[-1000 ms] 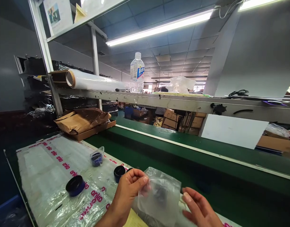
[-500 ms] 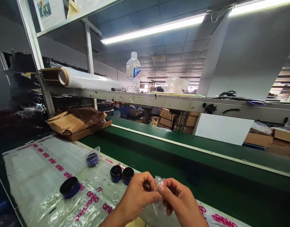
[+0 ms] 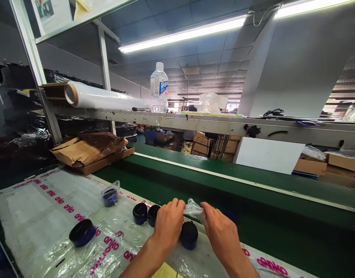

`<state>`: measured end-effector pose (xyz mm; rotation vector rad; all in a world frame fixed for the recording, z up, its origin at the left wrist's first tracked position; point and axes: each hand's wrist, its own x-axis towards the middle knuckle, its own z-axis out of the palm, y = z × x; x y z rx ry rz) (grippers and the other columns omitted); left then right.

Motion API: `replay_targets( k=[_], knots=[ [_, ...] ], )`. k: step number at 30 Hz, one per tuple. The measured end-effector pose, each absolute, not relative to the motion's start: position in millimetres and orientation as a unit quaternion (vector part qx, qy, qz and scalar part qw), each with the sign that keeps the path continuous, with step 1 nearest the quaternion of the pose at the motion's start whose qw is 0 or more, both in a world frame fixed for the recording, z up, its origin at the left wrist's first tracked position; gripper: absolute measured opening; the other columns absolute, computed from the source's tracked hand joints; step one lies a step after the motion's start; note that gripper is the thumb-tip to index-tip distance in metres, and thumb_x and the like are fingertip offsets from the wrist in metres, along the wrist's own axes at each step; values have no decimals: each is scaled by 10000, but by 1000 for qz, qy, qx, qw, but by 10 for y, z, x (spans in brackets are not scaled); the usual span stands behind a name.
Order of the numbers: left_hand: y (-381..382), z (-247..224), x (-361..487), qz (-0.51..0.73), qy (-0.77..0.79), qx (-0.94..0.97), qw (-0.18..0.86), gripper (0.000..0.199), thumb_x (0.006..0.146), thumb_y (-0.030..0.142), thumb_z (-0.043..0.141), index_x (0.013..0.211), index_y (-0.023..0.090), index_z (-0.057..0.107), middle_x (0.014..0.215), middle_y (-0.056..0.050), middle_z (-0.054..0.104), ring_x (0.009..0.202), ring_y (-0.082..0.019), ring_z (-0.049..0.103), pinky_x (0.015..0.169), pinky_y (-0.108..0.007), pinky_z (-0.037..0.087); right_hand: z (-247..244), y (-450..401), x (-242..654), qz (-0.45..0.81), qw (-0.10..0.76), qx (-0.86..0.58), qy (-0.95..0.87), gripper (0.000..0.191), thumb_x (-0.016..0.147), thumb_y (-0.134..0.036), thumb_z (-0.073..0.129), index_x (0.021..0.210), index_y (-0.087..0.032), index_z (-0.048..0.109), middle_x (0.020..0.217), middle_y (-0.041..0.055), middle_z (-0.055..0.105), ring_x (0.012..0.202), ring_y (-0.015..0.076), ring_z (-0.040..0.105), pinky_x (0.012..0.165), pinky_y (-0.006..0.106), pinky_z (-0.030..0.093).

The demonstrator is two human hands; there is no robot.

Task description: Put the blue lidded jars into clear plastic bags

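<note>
Pinching a clear bag (image 3: 194,209) beside the conveyor's edge (image 3: 165,192), both hands.

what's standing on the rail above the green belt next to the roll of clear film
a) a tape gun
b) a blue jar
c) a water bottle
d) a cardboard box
c: a clear water bottle with a blue and white label stands upright on the rail, just right of the film roll; the dark jars sit lower down, on the printed plastic sheet.
</note>
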<state>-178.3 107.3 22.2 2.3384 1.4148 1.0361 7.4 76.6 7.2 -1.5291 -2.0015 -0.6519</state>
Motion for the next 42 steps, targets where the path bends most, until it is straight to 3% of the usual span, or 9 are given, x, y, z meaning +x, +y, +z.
replay_targets(
  k=[6, 10, 14, 17, 21, 29, 34, 42],
  knots=[
    [1156, -19, -1702, 281, 488, 826, -27, 257, 886, -39, 489, 848, 136, 673, 866, -103, 668, 903, -295, 615, 934, -526, 441, -171, 866, 25, -146, 254, -612, -734, 226, 964, -107, 483, 914, -208, 679, 839, 46, 754, 771, 241, 721, 629, 294, 476],
    [1122, -44, -1790, 268, 463, 843, -57, 191, 878, 18, 575, 810, 177, 656, 811, -42, 668, 872, -250, 626, 1077, -603, 377, -176, 783, 28, -49, 270, -634, -723, 210, 953, -161, 513, 896, -231, 702, 853, 3, 769, 748, 192, 735, 630, 255, 501],
    [1076, -98, -1873, 272, 427, 860, -65, 208, 877, 24, 577, 811, 210, 644, 789, 8, 645, 859, -206, 624, 1166, -585, 318, -129, 657, 77, 5, 269, -637, -722, 248, 975, -208, 485, 938, -227, 730, 891, 21, 781, 767, 200, 747, 655, 270, 528],
    [1050, -198, -1908, 288, 406, 865, -64, 229, 889, 4, 556, 834, 211, 639, 850, 8, 655, 916, -200, 630, 1158, -539, 355, -134, 570, 101, 8, 252, -628, -737, 240, 976, -195, 490, 967, -231, 727, 950, 31, 775, 824, 218, 746, 693, 293, 549],
    [1031, -345, -1941, 314, 382, 866, -71, 211, 908, 10, 579, 828, 199, 627, 927, 3, 674, 1019, -202, 635, 1163, -509, 356, -209, 476, 109, -19, 223, -605, -765, 236, 978, -158, 500, 1017, -236, 719, 1030, 45, 758, 910, 241, 735, 784, 344, 579],
    [1019, -493, -2033, 314, 292, 894, -127, 177, 928, 17, 597, 884, 185, 633, 1200, -39, 695, 1299, -244, 542, 1182, -455, 312, -361, 416, 138, -118, 161, -525, -827, 258, 956, -49, 499, 1046, -202, 686, 1096, 63, 739, 964, 253, 717, 760, 353, 613],
    [1071, -596, -2030, 289, 265, 906, -156, 91, 964, 102, 604, 935, 173, 651, 1238, -62, 691, 1298, -253, 546, 1192, -461, 263, -449, 452, 152, -141, 119, -514, -838, 328, 865, 39, 531, 1031, -181, 709, 1185, 94, 734, 1027, 304, 702, 789, 397, 610],
    [1113, -594, -1927, 242, 257, 926, -129, 65, 928, 126, 630, 884, 127, 678, 1089, -155, 728, 1280, -336, 562, 1159, -526, 284, -425, 502, -51, -63, 69, -587, -804, 296, 782, 53, 551, 924, -106, 756, 991, 171, 759, 961, 365, 701, 717, 398, 546]
  ],
)
